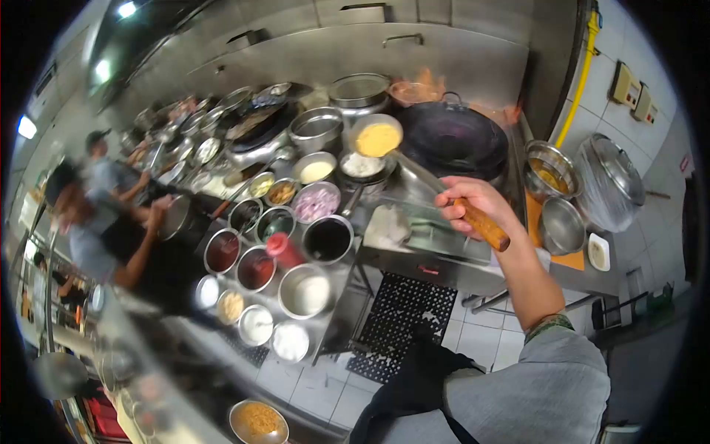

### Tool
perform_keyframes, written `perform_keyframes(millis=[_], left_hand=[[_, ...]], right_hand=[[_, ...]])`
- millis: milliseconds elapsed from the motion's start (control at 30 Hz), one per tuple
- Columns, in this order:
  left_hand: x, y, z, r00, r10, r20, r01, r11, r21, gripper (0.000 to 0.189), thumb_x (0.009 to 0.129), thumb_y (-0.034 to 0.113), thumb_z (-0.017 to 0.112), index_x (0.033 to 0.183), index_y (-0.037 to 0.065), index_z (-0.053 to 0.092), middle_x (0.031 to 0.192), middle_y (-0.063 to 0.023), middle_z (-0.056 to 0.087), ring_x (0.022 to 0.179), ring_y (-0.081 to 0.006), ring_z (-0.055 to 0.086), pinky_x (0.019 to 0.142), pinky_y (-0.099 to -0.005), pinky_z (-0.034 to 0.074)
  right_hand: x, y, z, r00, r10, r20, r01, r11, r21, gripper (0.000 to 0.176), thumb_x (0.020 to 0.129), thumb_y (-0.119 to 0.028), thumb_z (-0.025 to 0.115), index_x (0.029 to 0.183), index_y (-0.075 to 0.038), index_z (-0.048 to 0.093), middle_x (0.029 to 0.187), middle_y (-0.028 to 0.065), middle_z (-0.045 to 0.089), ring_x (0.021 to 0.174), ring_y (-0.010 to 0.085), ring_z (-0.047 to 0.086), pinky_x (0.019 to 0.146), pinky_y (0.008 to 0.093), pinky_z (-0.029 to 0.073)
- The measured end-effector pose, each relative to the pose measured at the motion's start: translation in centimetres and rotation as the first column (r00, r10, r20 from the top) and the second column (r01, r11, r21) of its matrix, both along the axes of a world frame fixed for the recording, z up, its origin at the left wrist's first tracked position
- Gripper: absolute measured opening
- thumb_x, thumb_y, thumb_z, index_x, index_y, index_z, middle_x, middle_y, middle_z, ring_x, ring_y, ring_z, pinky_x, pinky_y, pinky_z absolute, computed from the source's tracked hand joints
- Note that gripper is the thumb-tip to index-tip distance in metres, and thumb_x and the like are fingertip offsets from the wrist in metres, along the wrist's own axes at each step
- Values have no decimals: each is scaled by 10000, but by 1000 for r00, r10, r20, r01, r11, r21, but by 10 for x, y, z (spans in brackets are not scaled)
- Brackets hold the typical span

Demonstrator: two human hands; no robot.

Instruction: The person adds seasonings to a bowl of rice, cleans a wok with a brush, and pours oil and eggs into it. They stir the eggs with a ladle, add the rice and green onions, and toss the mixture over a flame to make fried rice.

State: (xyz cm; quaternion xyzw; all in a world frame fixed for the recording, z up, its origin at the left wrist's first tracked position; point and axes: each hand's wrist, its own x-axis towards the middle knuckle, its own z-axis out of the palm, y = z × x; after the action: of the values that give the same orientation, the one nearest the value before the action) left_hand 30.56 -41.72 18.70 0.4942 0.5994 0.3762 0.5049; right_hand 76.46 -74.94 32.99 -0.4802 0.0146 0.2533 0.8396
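Note:
My right hand point(477, 206) is closed around the wooden handle of a ladle point(484, 225). The ladle's metal shaft reaches up and left to its bowl, which is full of something yellow point(378, 140). That bowl is held above a smaller pan of white powder or grains point(363, 164), left of a large black wok point(452, 139) on the stove. Orange flames point(427, 78) rise behind the wok. A bowl of pale yellow contents point(316, 170) and a pot of chopped pinkish pieces point(316, 202) stand nearby. My left hand is out of view.
Several pots of dark and red sauces point(328, 238) and white ingredients crowd the steel counter. A red-capped bottle point(283, 250) lies among them. Metal bowls point(562, 225) sit at the right. Two co-workers point(103, 222) stand at the left. A black perforated mat point(405, 318) covers the floor.

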Motion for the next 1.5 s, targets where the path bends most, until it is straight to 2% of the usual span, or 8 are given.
perform_keyframes(millis=[100, 267, 500, 733, 900, 1033, 1300, 1500], left_hand=[[83, -25, 17, 986, -11, 164, 23, 997, -68, 53, 919, 88, 556, 896, 53, 524, 732, -34, 507, 628, -130, 471, 539, -257, 365], [162, -34, -27, 916, -235, 326, 253, 967, -15, 86, 933, 112, 567, 990, 106, 502, 835, -5, 601, 677, -75, 536, 552, -205, 419], [247, -70, 5, 905, -355, 235, 384, 919, -89, 54, 935, 104, 561, 958, 63, 535, 817, -38, 551, 697, -141, 521, 615, -274, 450], [281, -38, -32, 830, -467, 305, 511, 856, -79, 128, 916, 72, 592, 909, 110, 469, 797, -42, 610, 589, -99, 553, 526, -239, 471], [313, -24, -28, 731, -508, 456, 605, 791, -89, 121, 901, 22, 569, 892, 91, 469, 797, -68, 613, 566, -130, 569, 512, -252, 474], [333, -17, -14, 689, -564, 456, 647, 762, -35, 117, 896, -4, 585, 875, 64, 492, 786, -98, 628, 541, -176, 617, 475, -285, 526], [363, 3, -20, 586, -742, 326, 786, 618, -6, 84, 915, 31, 582, 845, 24, 537, 762, -99, 640, 601, -183, 657, 563, -298, 574], [363, 3, -14, 540, -728, 423, 806, 591, -13, 92, 920, 53, 612, 856, 40, 547, 769, -80, 647, 612, -152, 658, 566, -272, 569]], right_hand=[[74, -67, -9, 996, -71, 53, 80, 978, -190, 489, 855, -19, 552, 1302, -40, 354, 840, 100, 588, 557, 109, 502, 398, 283, 378], [183, -151, -62, 975, -125, 186, 210, 803, -557, 84, 772, -60, 579, 834, -56, 523, 662, 61, 565, 517, 156, 543, 444, 315, 413], [209, -185, -95, 971, -115, 211, 236, 627, -742, 281, 779, -40, 570, 1054, 13, 538, 722, 69, 559, 533, 153, 538, 473, 314, 436], [160, -184, -88, 990, -94, 105, 141, 709, -691, 621, 768, 5, 572, 1374, 26, 439, 735, 75, 586, 479, 136, 521, 446, 285, 426], [182, -188, -100, 958, 19, 285, 233, 523, -820, 591, 784, 8, 576, 1362, -5, 457, 748, 56, 584, 513, 143, 539, 470, 294, 455], [150, -184, -99, 978, -107, 176, 191, 792, -579, 498, 875, -28, 603, 1357, -80, 489, 837, 3, 598, 590, 93, 545, 495, 262, 466], [180, -193, -163, 882, -365, 298, 469, 614, -635, 489, 869, -19, 573, 1354, -35, 514, 767, 37, 607, 472, 111, 522, 398, 243, 425], [122, -207, -122, 956, -226, 188, 294, 748, -595, 429, 859, 10, 562, 1285, -32, 565, 720, 13, 575, 483, 96, 519, 371, 248, 418]])
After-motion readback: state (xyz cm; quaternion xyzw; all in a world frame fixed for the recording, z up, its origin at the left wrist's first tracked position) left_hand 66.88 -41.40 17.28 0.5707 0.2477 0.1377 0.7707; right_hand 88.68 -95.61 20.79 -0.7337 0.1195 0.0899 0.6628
